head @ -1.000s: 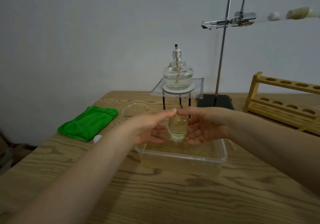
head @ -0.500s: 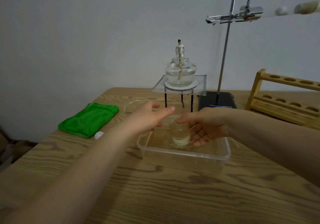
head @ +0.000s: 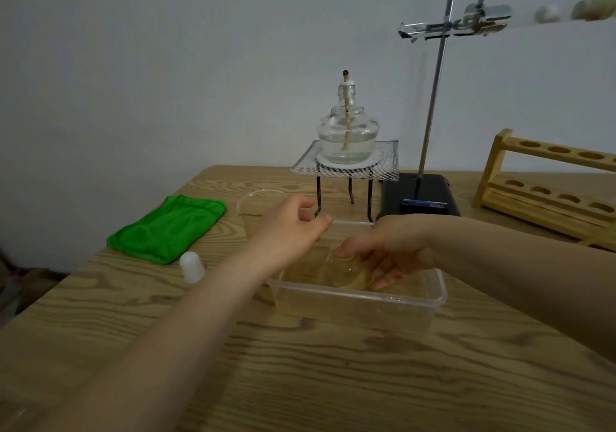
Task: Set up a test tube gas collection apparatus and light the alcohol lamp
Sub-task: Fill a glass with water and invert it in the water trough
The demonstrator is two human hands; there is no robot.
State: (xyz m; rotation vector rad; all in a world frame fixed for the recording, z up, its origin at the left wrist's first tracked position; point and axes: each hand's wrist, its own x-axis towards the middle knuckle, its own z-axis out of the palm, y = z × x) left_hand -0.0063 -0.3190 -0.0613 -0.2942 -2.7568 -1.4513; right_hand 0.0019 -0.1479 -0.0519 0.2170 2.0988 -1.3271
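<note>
A clear plastic tub [head: 360, 301] with water sits on the wooden table in front of me. My right hand [head: 390, 253] holds a small glass bottle [head: 345, 271] tilted over inside the tub, fingers curled round it. My left hand [head: 293, 225] hovers above the tub's back left corner, fingers relaxed and holding nothing. Behind the tub an unlit glass alcohol lamp [head: 348, 134] stands on wire gauze [head: 386, 164] on a tripod. A retort stand [head: 433, 98] at the right clamps a test tube [head: 550, 13] horizontally, high up.
A glass beaker [head: 256, 205] stands behind my left hand. A green cloth [head: 170, 228] and a white lamp cap [head: 191, 266] lie to the left. A wooden test tube rack [head: 546, 191] stands at the right. A small dark box [head: 423, 205] lies on the stand's base.
My left hand has let go of the glass bottle and drawn back to the left. My right hand has lowered and tipped the bottle into the tub.
</note>
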